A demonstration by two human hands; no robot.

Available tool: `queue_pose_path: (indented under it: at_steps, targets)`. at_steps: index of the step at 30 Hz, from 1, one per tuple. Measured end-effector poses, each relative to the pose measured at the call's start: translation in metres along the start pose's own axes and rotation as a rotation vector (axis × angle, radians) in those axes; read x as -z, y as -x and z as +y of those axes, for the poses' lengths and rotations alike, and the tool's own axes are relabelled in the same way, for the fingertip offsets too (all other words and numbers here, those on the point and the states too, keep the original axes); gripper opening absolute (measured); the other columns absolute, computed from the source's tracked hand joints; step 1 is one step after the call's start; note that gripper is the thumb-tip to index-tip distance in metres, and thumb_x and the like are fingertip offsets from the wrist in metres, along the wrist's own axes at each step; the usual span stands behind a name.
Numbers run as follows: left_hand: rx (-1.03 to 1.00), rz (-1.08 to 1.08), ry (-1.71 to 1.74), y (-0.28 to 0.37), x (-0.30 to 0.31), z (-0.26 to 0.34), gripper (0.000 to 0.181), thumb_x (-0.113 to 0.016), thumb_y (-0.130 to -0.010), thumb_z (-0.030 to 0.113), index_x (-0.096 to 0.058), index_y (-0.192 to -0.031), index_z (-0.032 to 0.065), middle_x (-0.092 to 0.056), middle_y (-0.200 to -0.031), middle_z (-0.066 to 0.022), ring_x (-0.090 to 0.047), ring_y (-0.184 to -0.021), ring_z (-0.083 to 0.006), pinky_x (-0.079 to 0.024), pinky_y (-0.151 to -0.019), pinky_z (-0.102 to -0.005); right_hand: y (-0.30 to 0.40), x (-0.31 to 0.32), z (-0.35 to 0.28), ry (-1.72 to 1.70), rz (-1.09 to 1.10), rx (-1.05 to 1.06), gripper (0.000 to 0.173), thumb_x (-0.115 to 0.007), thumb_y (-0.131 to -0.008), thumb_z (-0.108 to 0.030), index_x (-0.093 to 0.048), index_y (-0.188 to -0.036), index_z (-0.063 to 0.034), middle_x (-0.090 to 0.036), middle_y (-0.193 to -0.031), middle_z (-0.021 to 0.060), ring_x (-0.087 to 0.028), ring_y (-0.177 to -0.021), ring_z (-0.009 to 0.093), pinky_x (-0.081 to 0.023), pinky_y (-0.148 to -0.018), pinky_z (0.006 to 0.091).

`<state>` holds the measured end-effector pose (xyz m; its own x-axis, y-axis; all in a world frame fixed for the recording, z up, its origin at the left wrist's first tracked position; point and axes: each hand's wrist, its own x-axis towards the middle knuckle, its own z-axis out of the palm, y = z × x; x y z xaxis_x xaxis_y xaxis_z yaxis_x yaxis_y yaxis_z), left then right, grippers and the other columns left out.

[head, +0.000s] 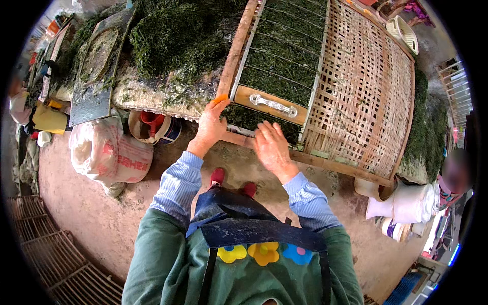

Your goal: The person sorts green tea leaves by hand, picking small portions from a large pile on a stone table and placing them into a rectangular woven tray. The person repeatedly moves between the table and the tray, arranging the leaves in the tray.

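Note:
My left hand [209,124] is at the near left corner of a wooden frame [237,45], its index finger against the side bar by an orange mark. Whether its fingers grip the wood is hard to tell. My right hand [272,148] reaches over the near edge, fingers extended, fingertips at a strip of chopped dark green seaweed-like material [263,121]. Just beyond lies a wooden crosspiece with a clear handle [272,106], joined to a grid of thin bars [284,57] over more green material. Right of it, a woven bamboo mat [358,91] covers the frame.
A dark green heap [183,38] and a flat board [100,65] lie on the worktop to the left. Below stand a white sack [110,152] and a bucket with a red scoop [152,124]. White sacks [408,204] stand at right, near another person [455,175]. Slatted racks [57,251] sit lower left.

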<state>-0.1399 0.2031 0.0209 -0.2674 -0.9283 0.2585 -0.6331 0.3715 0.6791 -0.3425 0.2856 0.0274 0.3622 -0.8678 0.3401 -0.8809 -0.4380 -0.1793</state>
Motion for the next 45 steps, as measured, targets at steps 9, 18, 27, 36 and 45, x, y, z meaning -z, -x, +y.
queue_pose_path:
  at_steps: [9,18,27,36,45]
  targets:
    - [-0.083,-0.106,-0.36,-0.006,-0.019,-0.038,0.057,-0.058,-0.066,-0.004,-0.05,-0.121,0.0102,-0.044,-0.127,-0.0205,-0.031,-0.13,-0.0357,-0.031,-0.102,-0.0487,-0.042,-0.054,-0.019,-0.061,-0.276,-0.059,0.058,-0.064,-0.078,-0.031,-0.048,-0.124,-0.0003,-0.04,-0.135,0.0156,-0.027,-0.133,0.031,-0.02,-0.109,0.0477]
    - [-0.034,-0.35,-0.555,-0.033,-0.047,0.05,0.025,-0.058,-0.072,0.012,-0.057,-0.096,0.0077,-0.06,-0.095,-0.0107,-0.06,-0.094,-0.0285,-0.049,-0.076,-0.04,-0.032,-0.075,-0.01,-0.13,-0.342,-0.096,0.058,-0.054,-0.084,-0.042,-0.044,-0.13,-0.008,-0.039,-0.138,0.0143,-0.03,-0.131,0.031,-0.019,-0.109,0.0475]
    - [-0.425,0.028,-0.076,-0.011,-0.035,0.049,0.021,-0.067,-0.067,0.014,-0.069,-0.088,0.0146,-0.054,-0.12,-0.0071,-0.046,-0.113,-0.0311,-0.038,-0.096,-0.0418,-0.034,-0.072,-0.009,-0.058,-0.52,-0.231,0.036,-0.055,-0.082,-0.03,-0.057,-0.112,-0.0108,-0.059,-0.111,0.0122,-0.053,-0.108,0.026,-0.04,-0.091,0.0413]
    - [-0.013,0.063,-0.141,-0.011,-0.051,-0.023,0.018,-0.074,-0.066,0.021,-0.074,-0.083,0.0242,-0.039,-0.138,-0.01,-0.019,-0.132,-0.0409,-0.018,-0.105,-0.0544,-0.025,-0.034,-0.013,-0.123,0.173,-0.092,0.019,-0.061,-0.078,-0.015,-0.059,-0.093,-0.0038,-0.063,-0.088,0.0101,-0.061,-0.086,0.027,-0.05,-0.073,0.0382]
    - [0.073,0.149,-0.223,-0.034,0.021,-0.106,0.022,-0.071,-0.07,0.013,-0.068,-0.092,0.0107,-0.05,-0.124,-0.0077,-0.047,-0.11,-0.0284,-0.042,-0.09,-0.0428,-0.017,-0.056,-0.026,0.167,-0.014,-0.26,0.043,-0.063,-0.079,-0.029,-0.055,-0.116,-0.0099,-0.044,-0.132,0.0049,-0.037,-0.124,0.029,-0.035,-0.094,0.0543]
